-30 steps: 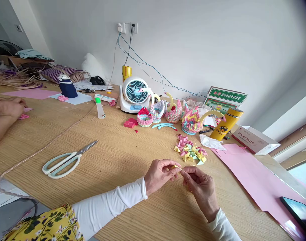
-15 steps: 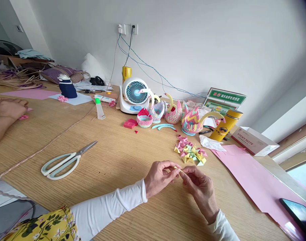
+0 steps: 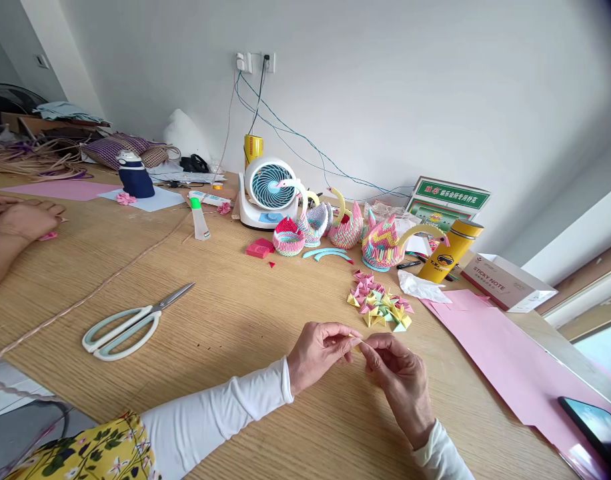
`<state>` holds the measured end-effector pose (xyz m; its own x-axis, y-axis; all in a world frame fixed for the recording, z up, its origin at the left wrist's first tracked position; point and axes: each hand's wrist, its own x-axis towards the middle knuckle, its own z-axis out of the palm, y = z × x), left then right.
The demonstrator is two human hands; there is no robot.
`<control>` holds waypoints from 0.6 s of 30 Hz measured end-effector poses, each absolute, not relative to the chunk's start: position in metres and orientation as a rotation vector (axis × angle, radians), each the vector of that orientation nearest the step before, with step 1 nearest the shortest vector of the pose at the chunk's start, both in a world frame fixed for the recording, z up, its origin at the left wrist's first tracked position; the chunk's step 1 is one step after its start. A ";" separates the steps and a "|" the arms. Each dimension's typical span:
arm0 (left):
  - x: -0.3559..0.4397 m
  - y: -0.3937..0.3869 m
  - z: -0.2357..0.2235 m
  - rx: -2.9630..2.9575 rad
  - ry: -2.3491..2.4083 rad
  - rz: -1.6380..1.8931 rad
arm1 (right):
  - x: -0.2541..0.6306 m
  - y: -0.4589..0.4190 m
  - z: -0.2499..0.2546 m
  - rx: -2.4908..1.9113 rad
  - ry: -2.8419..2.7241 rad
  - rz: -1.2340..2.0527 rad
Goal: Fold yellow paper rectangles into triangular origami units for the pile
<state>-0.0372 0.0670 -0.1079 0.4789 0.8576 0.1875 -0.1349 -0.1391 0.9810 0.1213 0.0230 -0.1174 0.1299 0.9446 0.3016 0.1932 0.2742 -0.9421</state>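
Fingertips of my left hand (image 3: pixel 319 353) and my right hand (image 3: pixel 399 380) meet over the wooden table, both closed in a pinch. Between them is a small yellow piece of paper (image 3: pixel 354 337), mostly hidden by the fingers. Just beyond my hands lies a loose pile of folded paper triangles (image 3: pixel 380 303) in pink, yellow and pale green. Behind the pile stands a swan made of many folded paper pieces (image 3: pixel 380 243), with more paper swans (image 3: pixel 348 227) to its left.
Scissors (image 3: pixel 138 323) lie at left, near a long cord (image 3: pixel 105 280). Farther back are a glue bottle (image 3: pixel 199 220) and a small fan (image 3: pixel 271 187). At right are pink paper sheets (image 3: pixel 500 353), a phone (image 3: pixel 593 427) and a yellow cylinder (image 3: pixel 450 252). Another person's hands (image 3: pixel 23 220) work at far left.
My hands stay pinched on the yellow paper with only slight finger movement; less of the paper shows now. The other person's hands have shifted slightly.
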 end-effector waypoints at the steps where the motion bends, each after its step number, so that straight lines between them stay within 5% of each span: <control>1: -0.037 0.067 -0.108 1.468 0.678 0.979 | 0.121 0.023 -0.117 -1.181 -1.341 0.789; 18: -0.038 0.071 -0.104 1.512 0.707 1.005 | 0.123 0.025 -0.115 -1.280 -1.305 0.953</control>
